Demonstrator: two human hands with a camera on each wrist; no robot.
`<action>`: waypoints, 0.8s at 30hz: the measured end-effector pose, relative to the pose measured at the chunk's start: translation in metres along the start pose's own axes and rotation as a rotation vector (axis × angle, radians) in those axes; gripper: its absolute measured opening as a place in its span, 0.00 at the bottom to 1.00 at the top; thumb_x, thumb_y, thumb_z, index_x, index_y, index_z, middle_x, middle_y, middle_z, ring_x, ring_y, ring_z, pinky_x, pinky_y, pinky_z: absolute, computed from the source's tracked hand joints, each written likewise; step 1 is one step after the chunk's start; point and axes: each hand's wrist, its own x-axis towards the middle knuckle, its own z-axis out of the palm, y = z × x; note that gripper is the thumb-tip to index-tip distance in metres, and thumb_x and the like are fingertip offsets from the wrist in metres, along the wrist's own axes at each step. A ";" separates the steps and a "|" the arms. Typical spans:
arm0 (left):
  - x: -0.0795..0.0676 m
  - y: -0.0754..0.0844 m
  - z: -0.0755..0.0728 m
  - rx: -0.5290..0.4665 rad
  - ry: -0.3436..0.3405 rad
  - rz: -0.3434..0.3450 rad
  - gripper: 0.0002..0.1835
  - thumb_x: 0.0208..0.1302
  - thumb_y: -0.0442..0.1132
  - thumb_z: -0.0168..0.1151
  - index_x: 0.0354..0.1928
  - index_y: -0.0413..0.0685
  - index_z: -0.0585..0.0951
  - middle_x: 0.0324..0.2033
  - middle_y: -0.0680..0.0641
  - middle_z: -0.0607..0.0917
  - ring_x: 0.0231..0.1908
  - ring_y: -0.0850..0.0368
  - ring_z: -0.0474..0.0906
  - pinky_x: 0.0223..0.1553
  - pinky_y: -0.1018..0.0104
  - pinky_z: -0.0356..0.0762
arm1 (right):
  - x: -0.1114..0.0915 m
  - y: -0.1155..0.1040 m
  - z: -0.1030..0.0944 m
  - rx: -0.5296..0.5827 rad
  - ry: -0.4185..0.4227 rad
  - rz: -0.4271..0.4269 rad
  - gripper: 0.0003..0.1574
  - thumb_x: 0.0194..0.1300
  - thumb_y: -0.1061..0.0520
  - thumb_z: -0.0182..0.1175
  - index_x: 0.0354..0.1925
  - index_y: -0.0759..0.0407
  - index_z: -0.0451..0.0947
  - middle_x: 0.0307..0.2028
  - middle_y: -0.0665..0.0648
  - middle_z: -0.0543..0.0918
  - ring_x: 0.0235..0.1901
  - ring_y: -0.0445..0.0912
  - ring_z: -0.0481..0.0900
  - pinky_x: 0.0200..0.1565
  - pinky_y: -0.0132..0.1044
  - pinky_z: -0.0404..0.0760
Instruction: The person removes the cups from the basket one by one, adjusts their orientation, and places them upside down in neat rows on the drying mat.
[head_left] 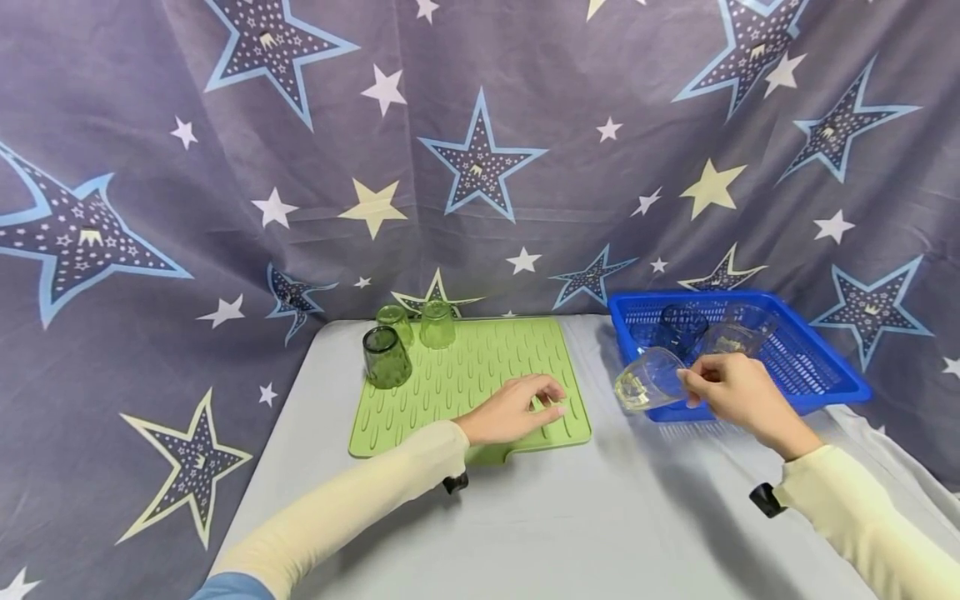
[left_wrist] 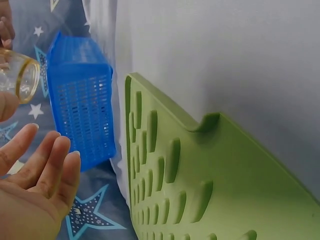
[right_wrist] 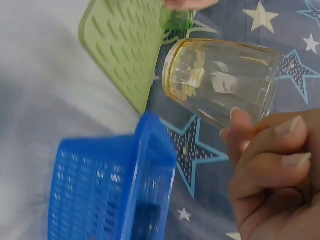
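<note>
My right hand pinches a clear, yellow-tinted glass between thumb and fingers at one end. The glass lies tilted on its side in the air, by the front left corner of the blue basket. Its thick yellowish end points away from the fingers in the right wrist view. Over the right part of the green drying mat, my left hand holds nothing, its fingers loosely bent. Upside down at the mat's back left stand a dark glass and two green glasses, one beside the other.
Inside the basket are a dark blue glass and clear glasses. A white cloth covers the table. Behind it hangs a grey-purple curtain with stars.
</note>
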 end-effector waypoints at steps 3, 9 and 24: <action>0.001 -0.002 0.001 -0.011 0.005 0.009 0.16 0.77 0.50 0.60 0.58 0.50 0.79 0.53 0.47 0.84 0.49 0.65 0.77 0.51 0.69 0.79 | 0.000 -0.005 0.007 0.088 -0.049 0.013 0.26 0.77 0.40 0.57 0.28 0.55 0.82 0.18 0.52 0.80 0.14 0.44 0.68 0.19 0.37 0.70; 0.002 -0.004 0.002 -0.035 0.012 0.009 0.25 0.73 0.59 0.60 0.61 0.50 0.78 0.53 0.50 0.84 0.49 0.65 0.78 0.49 0.70 0.79 | 0.001 -0.009 0.022 0.258 -0.115 -0.046 0.24 0.77 0.43 0.58 0.30 0.57 0.82 0.19 0.54 0.81 0.12 0.45 0.69 0.18 0.39 0.73; 0.002 -0.001 -0.002 -0.249 -0.042 -0.070 0.29 0.69 0.51 0.69 0.68 0.53 0.75 0.54 0.58 0.81 0.51 0.64 0.78 0.54 0.67 0.79 | 0.008 -0.016 0.052 0.436 -0.137 -0.093 0.23 0.77 0.44 0.59 0.34 0.60 0.83 0.19 0.61 0.79 0.12 0.44 0.67 0.14 0.38 0.67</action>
